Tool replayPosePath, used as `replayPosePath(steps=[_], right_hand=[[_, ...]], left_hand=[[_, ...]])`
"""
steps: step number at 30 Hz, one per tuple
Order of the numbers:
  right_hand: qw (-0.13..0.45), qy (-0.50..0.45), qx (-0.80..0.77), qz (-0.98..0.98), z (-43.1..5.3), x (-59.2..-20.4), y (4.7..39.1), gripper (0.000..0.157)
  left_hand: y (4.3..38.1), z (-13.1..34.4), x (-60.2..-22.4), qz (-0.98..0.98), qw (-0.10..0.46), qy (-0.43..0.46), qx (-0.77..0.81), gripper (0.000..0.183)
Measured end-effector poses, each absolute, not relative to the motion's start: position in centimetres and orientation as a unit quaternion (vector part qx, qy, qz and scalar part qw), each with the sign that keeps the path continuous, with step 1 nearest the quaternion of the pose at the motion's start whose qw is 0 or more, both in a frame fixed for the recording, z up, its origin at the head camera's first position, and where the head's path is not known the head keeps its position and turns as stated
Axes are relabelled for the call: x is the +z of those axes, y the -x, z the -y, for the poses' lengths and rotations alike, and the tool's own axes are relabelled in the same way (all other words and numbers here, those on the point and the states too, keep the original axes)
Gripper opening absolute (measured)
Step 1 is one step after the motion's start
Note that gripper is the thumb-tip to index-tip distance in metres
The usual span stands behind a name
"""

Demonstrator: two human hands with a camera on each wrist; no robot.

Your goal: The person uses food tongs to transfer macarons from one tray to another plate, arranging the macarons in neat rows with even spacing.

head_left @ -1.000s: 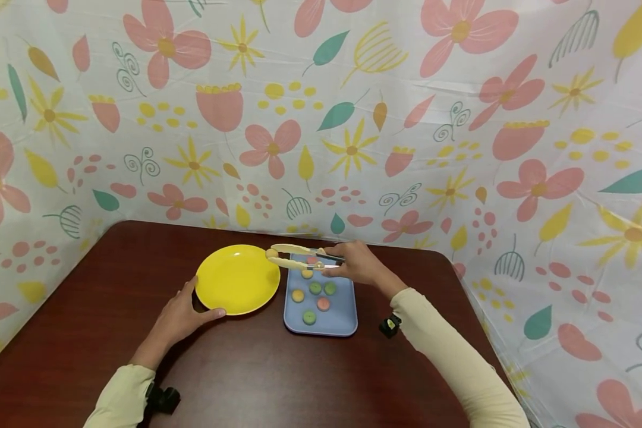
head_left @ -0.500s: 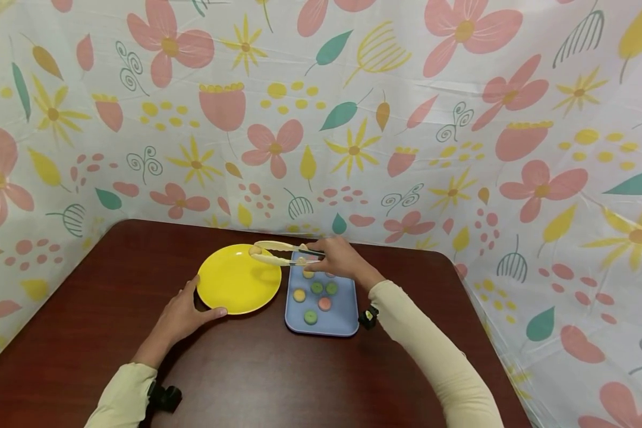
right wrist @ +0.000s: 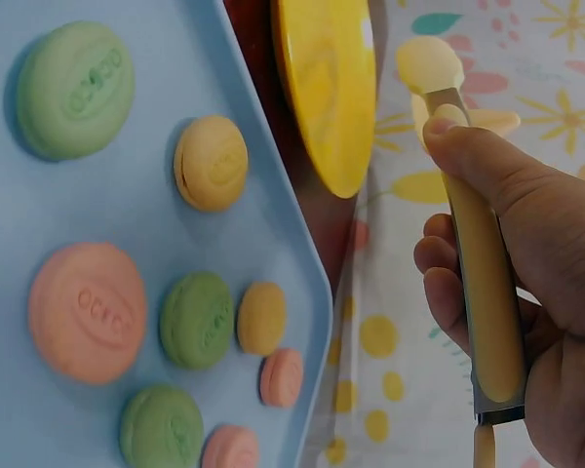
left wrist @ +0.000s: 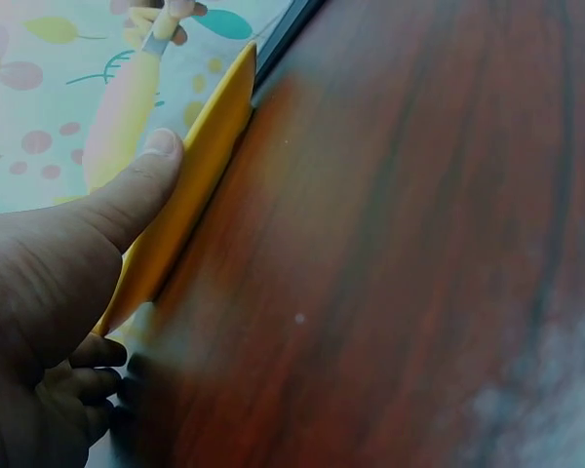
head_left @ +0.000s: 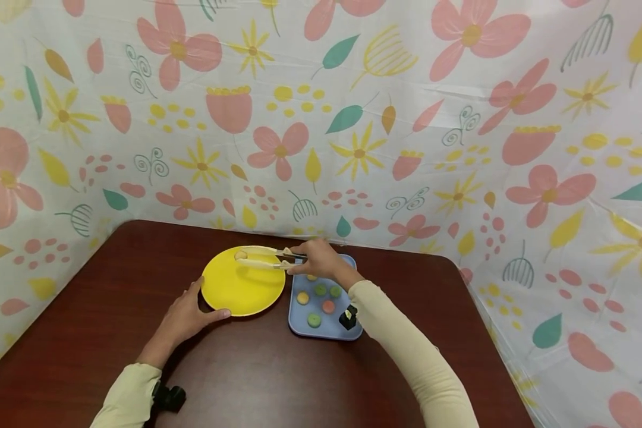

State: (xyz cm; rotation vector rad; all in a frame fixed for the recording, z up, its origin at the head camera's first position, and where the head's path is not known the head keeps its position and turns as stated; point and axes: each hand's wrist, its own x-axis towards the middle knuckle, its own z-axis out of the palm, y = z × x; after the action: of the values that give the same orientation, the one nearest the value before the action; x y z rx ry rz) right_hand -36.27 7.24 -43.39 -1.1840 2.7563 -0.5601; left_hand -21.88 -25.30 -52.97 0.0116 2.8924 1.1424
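My left hand (head_left: 184,318) holds the yellow plate (head_left: 241,291) at its near left rim. In the left wrist view its thumb (left wrist: 156,161) lies along the plate's edge, with the other fingers curled lower down. A pair of tongs (head_left: 262,264) with cream tips is gripped in my right hand (head_left: 321,258). Between those tips sits a yellowish macaron (head_left: 241,255), held over the far part of the plate. In the right wrist view, the thumb presses on the tongs' cream handle (right wrist: 487,292), and the tips partly hide what they pinch.
Right of the plate lies a blue tray (head_left: 321,331) with several green, pink and yellow macarons, among them a green macaron (head_left: 314,320). My right forearm crosses over the tray's right side. A floral sheet (head_left: 353,119) hangs behind the dark wooden table (head_left: 246,380).
My right hand has carried the tongs and macaron leftward, from the plate's right edge to over the plate. The left hand stays on the rim.
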Motion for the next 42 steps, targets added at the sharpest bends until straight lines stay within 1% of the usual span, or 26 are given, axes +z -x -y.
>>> replayPosePath(steps=[4, 15, 25, 30, 37, 42], right_hand=[[0.046, 0.394, -0.167, -0.903, -6.5, -43.8, 36.4, 0.056], [0.071, 0.379, -0.169, -0.907, -4.5, -44.1, 37.0, 0.057], [0.077, 0.368, -0.146, -0.915, -3.5, -44.8, 37.4, 0.058], [0.096, 0.353, -0.152, -0.918, -3.3, -45.1, 37.2, 0.06], [0.076, 0.367, -0.139, -0.917, -2.8, -45.1, 36.7, 0.058], [0.079, 0.373, -0.156, -0.911, -3.0, -45.1, 36.7, 0.06]], left_hand=[[21.8, 25.2, -53.1, -0.93, 0.015, -0.003, 0.368, 0.13], [21.9, 25.3, -52.9, -0.93, 0.017, 0.003, 0.367, 0.13], [22.0, 25.3, -52.9, -0.931, 0.019, 0.005, 0.365, 0.13], [21.9, 25.2, -52.9, -0.931, 0.023, 0.005, 0.365, 0.13], [22.0, 25.2, -52.9, -0.931, 0.02, 0.004, 0.366, 0.13], [22.0, 25.3, -52.9, -0.931, 0.022, 0.005, 0.364, 0.131]])
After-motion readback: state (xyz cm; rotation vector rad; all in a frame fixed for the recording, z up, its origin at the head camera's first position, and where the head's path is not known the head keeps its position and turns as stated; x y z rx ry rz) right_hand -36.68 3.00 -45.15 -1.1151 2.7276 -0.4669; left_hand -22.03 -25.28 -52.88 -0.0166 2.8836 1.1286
